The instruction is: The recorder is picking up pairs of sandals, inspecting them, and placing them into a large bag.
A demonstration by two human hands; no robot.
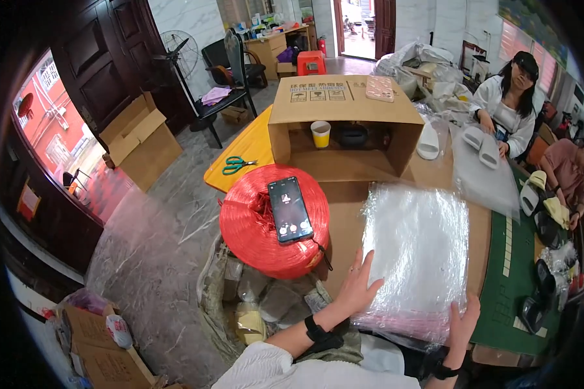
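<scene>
A stack of clear plastic bags point(416, 249) with a pinkish near edge lies on the cardboard-covered table in front of me. My left hand point(358, 286) is at the stack's left edge, fingers spread and holding nothing. At the lower right corner of the stack, my right hand point(462, 323) has its fingers stretched out along the edge. Left of the bags sits a big roll of red plastic twine point(240, 223), and a phone point(291, 209) with a lit screen rests on top of it. Both of my wrists wear dark bands.
Beyond the bags stands a cardboard box point(344, 97) on its side, with a yellow-and-white cup point(320, 134) inside. Green-handled scissors point(235, 166) lie left of it. Pale slippers point(481, 146) are at the right, near two seated people. A sack point(214, 305) hangs below the twine.
</scene>
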